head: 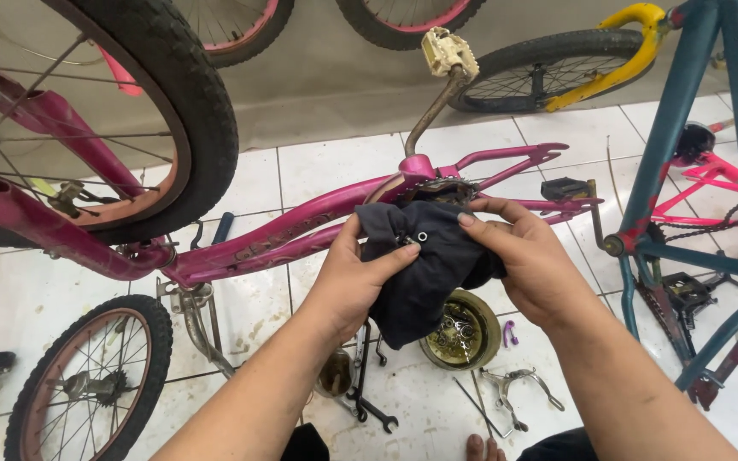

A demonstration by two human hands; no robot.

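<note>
Both your hands pinch one dark cloth (424,265): left hand (348,286) and right hand (527,265) closed on it, near the pink bicycle frame (301,226).

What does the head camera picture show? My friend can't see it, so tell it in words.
Two bare hands, left hand and right hand, hold a dark cloth with a small metal ring on it, against an upturned pink bicycle frame. Below sit a bowl of small parts and wrenches on the white tiled floor.

A cloth (424,265) lies between both hands, in front of the bicycle frame (301,226). Below it on the floor (36,299) sits a bowl of parts (463,333), wrenches (367,401) to its left, a brake caliper (514,394) to its right.
</note>
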